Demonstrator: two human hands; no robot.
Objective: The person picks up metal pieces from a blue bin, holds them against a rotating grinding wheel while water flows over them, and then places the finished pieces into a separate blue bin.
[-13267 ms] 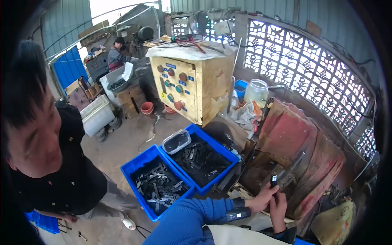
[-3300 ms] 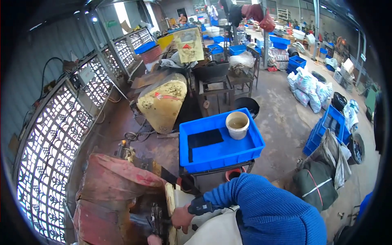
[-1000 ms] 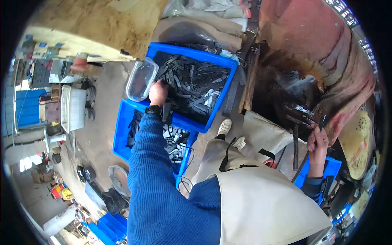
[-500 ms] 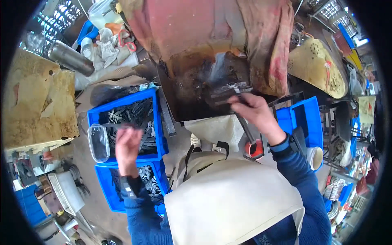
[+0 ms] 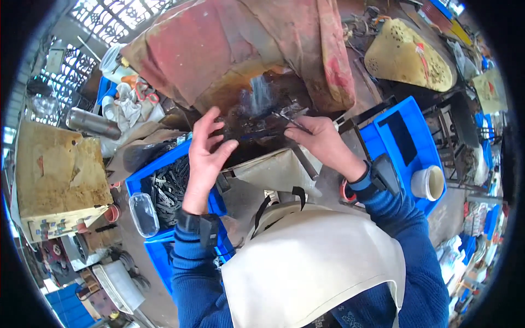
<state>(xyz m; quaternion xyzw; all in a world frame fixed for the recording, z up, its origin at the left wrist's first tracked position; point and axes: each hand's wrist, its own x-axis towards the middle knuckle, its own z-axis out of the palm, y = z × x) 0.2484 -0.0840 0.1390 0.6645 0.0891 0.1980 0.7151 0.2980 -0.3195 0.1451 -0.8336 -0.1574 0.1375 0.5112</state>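
My left hand (image 5: 206, 150) is raised in front of the dark, wet work opening (image 5: 240, 123), fingers spread and nothing in it. My right hand (image 5: 322, 141) pinches a slim dark metal piece (image 5: 292, 121) that points up and left into the opening. Its exact kind is not clear. Just beyond its tip, a blurred pale spray of water (image 5: 257, 97) comes down from under a stained reddish cloth (image 5: 219, 46). A blue crate (image 5: 223, 203) of dark flat metal pieces (image 5: 167, 188) stands beside my left forearm.
A clear plastic tub (image 5: 144, 215) sits at the left crate's edge, with another blue crate (image 5: 158, 257) nearer me. On the right, a blue bin (image 5: 432, 147) holds a white pot (image 5: 427, 183). A stained box (image 5: 60, 169) stands far left. Gloves (image 5: 127, 104) lie at back left.
My left hand has moved from over the left crates up and right to the opening, its fingers spreading. My right hand has shifted slightly left, and the whole view has turned.
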